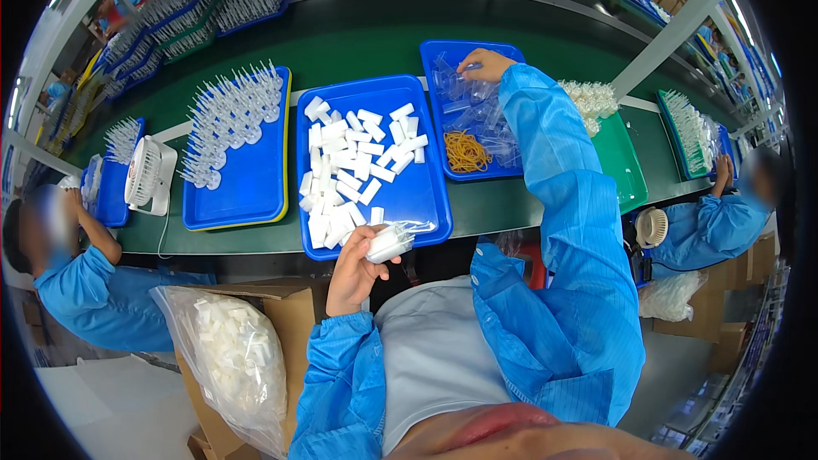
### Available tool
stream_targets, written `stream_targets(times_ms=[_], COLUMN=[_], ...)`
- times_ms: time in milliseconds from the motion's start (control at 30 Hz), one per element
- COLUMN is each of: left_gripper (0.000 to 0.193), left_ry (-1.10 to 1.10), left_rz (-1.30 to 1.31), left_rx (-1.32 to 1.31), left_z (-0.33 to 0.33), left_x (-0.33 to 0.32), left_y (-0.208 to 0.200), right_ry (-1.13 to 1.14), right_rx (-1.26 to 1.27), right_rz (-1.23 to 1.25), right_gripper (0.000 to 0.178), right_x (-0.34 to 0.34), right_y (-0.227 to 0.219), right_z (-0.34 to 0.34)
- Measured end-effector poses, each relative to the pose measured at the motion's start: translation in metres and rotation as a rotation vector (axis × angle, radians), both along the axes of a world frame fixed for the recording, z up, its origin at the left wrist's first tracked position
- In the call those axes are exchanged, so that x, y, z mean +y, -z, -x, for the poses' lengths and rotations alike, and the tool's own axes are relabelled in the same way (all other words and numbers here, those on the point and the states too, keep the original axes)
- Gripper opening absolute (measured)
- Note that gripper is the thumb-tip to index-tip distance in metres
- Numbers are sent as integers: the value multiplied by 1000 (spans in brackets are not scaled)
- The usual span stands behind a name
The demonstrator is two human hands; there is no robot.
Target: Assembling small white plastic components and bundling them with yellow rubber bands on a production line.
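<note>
My left hand (351, 274) is closed around a small bunch of white blocks with clear plastic pieces (392, 242), just off the near edge of a blue tray (413, 226). Loose white rectangular blocks (347, 149) lie scattered in that tray. My right arm reaches to a second blue tray (460, 175) on the right. There my right hand (484, 66) has its fingers bent down at the clear plastic pieces (464, 94); whatever sits between the fingertips is too small to make out. Yellow-brown rubber bands (466, 152) lie in a heap at that tray's near end.
Left on the green bench stands a blue tray (256, 204) of upright clear pieces, beside a white fan (151, 175). On the right a green tray (626, 175) holds clear parts. Below left, a bag of white blocks (239, 349) rests on a carton. Co-workers sit either side.
</note>
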State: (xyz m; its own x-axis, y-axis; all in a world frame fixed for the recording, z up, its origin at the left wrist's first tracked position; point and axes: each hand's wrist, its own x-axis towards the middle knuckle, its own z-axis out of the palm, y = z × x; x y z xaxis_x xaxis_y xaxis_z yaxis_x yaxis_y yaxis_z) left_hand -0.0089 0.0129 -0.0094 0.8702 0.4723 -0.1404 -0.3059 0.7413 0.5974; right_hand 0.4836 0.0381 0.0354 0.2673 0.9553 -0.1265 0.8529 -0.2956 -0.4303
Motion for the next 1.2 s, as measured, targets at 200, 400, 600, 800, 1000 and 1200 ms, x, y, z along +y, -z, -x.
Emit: stream_targets(times_ms=[200,400,600,800,1000,1200], left_gripper=[19,18,31,35,34,48], left_ry=[-5,-24,-77,-127,-187,-146], left_rz=[11,14,-57,-204,-283,-344], left_rx=[-13,-4,29,66,120,176], left_z=[3,5,12,4,1,-1], left_x=[-1,-6,-5,2,-2,-8], left_y=[3,1,-3,-28,-36,-45], right_ry=[39,132,109,-281,-266,-206], right_rx=[-72,-349,-336,97,568,680], right_rz=[75,138,-5,-370,-340,-410], right_gripper=[25,27,29,26,21,17], right_x=[2,4,-4,-53,-96,-108], right_y=[-8,-5,-21,-57,-64,-50], right_z=[3,26,50,141,236,272])
